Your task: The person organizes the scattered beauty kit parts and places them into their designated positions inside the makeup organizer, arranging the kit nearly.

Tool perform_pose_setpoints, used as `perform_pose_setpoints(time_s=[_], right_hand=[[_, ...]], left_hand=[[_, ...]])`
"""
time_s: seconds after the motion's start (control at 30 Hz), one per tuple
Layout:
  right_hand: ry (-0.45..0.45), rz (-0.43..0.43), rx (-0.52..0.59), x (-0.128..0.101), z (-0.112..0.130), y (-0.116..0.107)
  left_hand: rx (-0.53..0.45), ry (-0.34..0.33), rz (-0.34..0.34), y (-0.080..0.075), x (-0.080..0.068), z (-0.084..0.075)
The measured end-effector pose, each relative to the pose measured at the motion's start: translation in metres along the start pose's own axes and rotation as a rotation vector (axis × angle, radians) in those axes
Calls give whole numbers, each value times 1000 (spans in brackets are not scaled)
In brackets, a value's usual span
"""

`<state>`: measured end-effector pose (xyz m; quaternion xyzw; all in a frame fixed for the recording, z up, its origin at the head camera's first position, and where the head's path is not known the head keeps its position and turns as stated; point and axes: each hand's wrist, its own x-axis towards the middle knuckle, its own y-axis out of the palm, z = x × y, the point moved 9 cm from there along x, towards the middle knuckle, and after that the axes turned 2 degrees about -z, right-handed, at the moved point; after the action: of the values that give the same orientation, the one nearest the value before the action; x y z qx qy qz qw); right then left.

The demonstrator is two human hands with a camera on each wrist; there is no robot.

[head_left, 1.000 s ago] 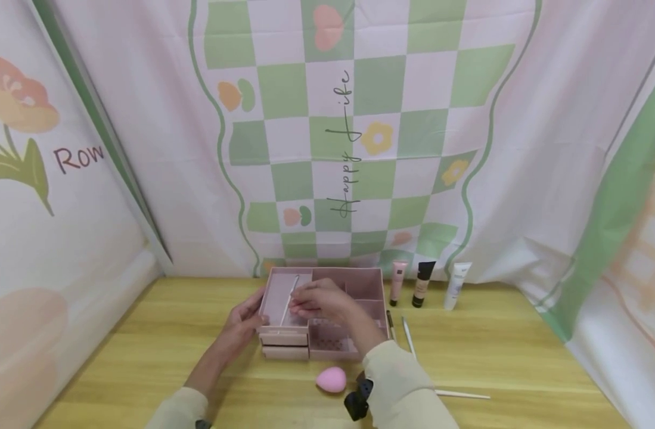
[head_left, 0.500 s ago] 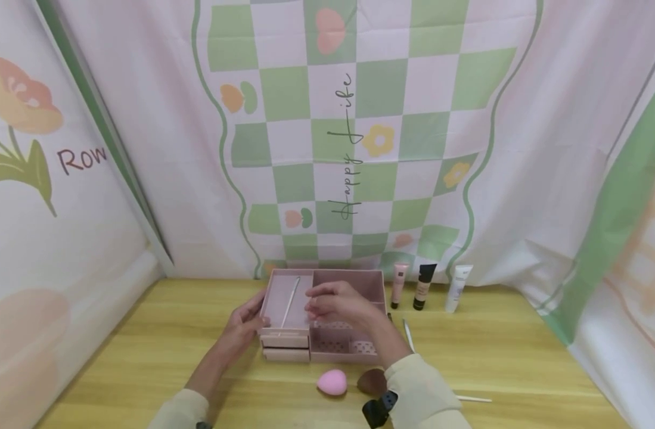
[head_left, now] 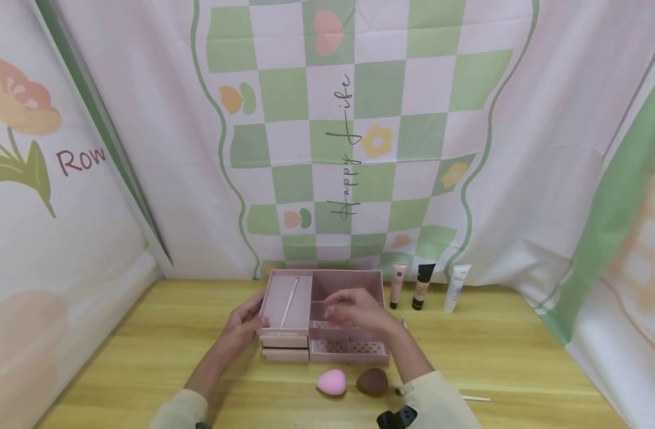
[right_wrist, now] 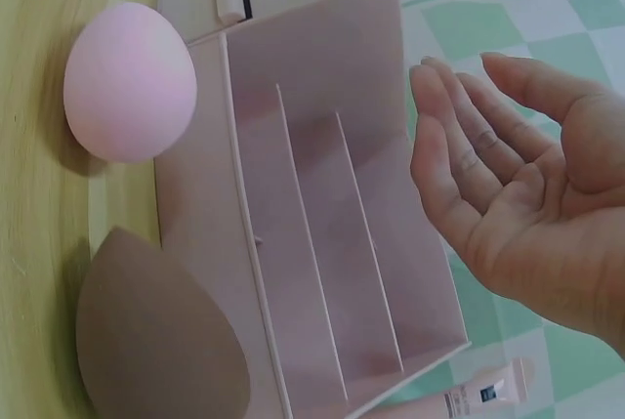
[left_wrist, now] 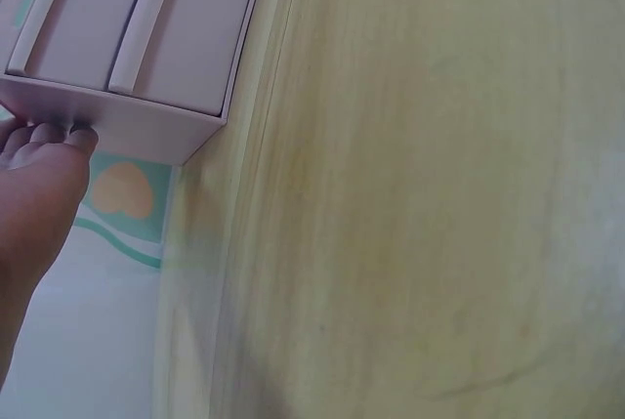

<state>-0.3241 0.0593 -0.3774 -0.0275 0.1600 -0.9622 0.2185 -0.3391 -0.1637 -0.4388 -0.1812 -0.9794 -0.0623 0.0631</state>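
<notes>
A pink makeup organizer [head_left: 348,357] stands on the table, with two drawers at its left front and several compartments on the right. In the shallow tray on its left top lies a thin white stick [head_left: 290,302] with a greyish tip, perhaps a makeup brush, slanting lengthwise. My left hand [head_left: 242,323] holds the organizer's left side, its thumb at the tray's rim and its fingers against the outer wall. Over the right compartments hovers my right hand [head_left: 354,310], fingers relaxed and holding nothing; the right wrist view shows its bare palm.
A pink sponge [head_left: 331,382] and a brown sponge [head_left: 372,382] sit before the organizer. Three tubes stand behind right: pink [head_left: 397,286], black-and-beige [head_left: 423,286] and white [head_left: 457,288]. Another white stick [head_left: 476,398] lies partly under the right sleeve. A patterned curtain [head_left: 284,143] hangs behind.
My right hand pinched the white stick over the tray, let go of it there, and moved right over the compartments. The brown sponge came into view. My left hand stayed in place.
</notes>
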Motion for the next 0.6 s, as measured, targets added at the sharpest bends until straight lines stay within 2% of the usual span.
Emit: perform_pose_setpoints(time_s=[0.37,0.6], right_hand=[[14,-103,-118,-19,-12,-23],[31,-99,-83,-32,-27,-41]], left_hand=[[-15,-3,-6,0,-1,-1],[-13,-14,-18,0,0,0]])
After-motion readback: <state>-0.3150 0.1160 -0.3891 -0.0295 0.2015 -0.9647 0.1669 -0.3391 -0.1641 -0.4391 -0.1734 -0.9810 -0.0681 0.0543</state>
